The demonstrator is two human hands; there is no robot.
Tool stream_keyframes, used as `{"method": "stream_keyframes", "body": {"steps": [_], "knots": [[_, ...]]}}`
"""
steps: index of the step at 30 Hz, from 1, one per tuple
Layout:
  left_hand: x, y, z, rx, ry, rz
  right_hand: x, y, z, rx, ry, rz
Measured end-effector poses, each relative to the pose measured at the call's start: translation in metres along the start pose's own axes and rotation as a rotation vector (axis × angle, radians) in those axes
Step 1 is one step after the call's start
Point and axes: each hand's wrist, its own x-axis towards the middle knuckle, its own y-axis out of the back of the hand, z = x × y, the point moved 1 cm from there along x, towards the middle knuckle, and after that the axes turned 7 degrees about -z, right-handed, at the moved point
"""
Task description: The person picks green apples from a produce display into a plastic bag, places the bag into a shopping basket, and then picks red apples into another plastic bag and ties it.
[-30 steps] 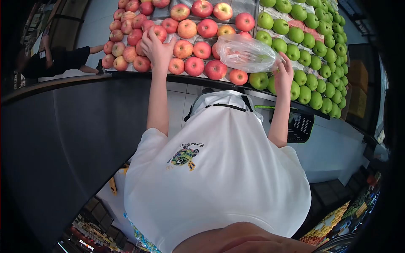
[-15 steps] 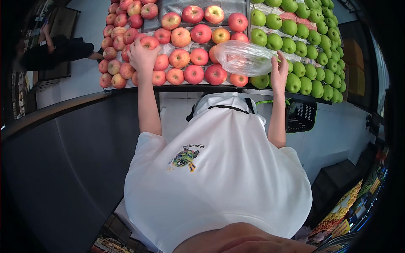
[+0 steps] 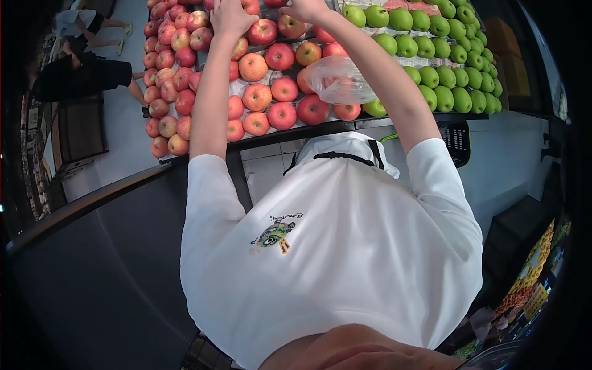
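Observation:
My left hand [image 3: 233,20] reaches to the top edge of the view, closed around a red apple [image 3: 250,6]. Its fingertips are cut off by the frame. Close by, my right hand [image 3: 307,9] is bent inward with its fingers on another red apple [image 3: 274,2], also partly cut off. Below the right forearm, a clear plastic bag [image 3: 340,80] rests on the front red apples, and neither hand touches it. Rows of red apples [image 3: 256,97] spread beneath both arms.
Green apples [image 3: 444,98] fill the right side of the stand, behind its dark front edge [image 3: 296,132]. A black shopping basket [image 3: 457,143] sits on the floor to the right. At the left, a person in dark clothes [image 3: 86,79] is near a dark crate [image 3: 83,132], with another person's legs beyond.
My right hand has left the plastic bag and swung up and left to an apple. My left hand has moved farther forward and slightly right. The bag stays lying on the apples.

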Motion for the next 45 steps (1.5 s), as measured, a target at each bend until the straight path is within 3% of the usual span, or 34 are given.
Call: {"method": "stream_keyframes", "body": {"steps": [4,9,12,13,14,15,16,17,18,19,21,24,27,30,32,37,39,42,45], "knots": [[0.012,-0.010,-0.002,-0.035,0.050,-0.147,0.036,-0.050,0.019,-0.026,0.028,0.013],[0.033,-0.015,-0.006,-0.111,0.053,-0.139,0.046,-0.073,0.032,-0.020,0.019,0.017],[0.041,-0.018,-0.014,-0.147,-0.049,-0.153,0.045,-0.077,0.042,0.008,0.017,0.007],[0.045,-0.015,-0.015,-0.282,-0.020,-0.225,0.042,-0.079,0.043,-0.031,0.048,0.053],[0.050,-0.013,-0.015,-0.415,0.006,-0.295,0.039,-0.079,0.043,-0.164,0.155,0.238],[0.053,-0.013,-0.016,-0.548,0.032,-0.364,0.039,-0.077,0.042,-0.165,0.155,0.236],[0.059,-0.019,-0.022,-0.549,0.033,-0.367,0.042,-0.071,0.040,-0.074,0.065,0.066],[0.069,-0.025,-0.028,-0.578,-0.135,-0.394,0.044,-0.065,0.038,0.016,-0.025,-0.104],[0.073,-0.029,-0.031,-0.605,-0.305,-0.417,0.042,-0.053,0.032,0.017,-0.027,-0.107],[0.069,-0.025,-0.030,-0.607,-0.301,-0.420,0.036,-0.036,0.022,-0.011,-0.001,-0.093],[0.060,-0.004,-0.022,-0.536,-0.374,-0.267,0.033,-0.029,0.019,-0.036,0.026,-0.081],[0.052,0.004,-0.022,-0.699,-0.480,-0.195,0.033,-0.031,0.024,-0.040,0.076,-0.009],[0.044,0.013,-0.018,-0.664,-0.501,-0.095,0.032,-0.024,0.023,0.019,0.063,-0.012],[0.041,0.008,-0.023,-0.597,-0.354,-0.148,0.026,-0.025,0.019,0.024,-0.017,-0.151],[0.040,0.010,-0.025,-0.547,-0.350,-0.137,0.034,-0.066,0.043,-0.030,0.041,0.102],[0.041,0.014,-0.031,-0.433,-0.298,-0.186,0.030,-0.061,0.041,0.040,0.076,0.111],[0.038,0.019,-0.025,-0.556,-0.339,-0.161,0.030,-0.051,0.035,0.049,0.112,0.140],[0.031,0.031,0.001,-0.462,-0.448,-0.078,0.025,-0.042,0.029,0.065,0.058,0.035],[0.030,0.021,0.005,-0.468,-0.296,-0.076,0.027,-0.039,0.025,0.076,0.133,0.101]]}}
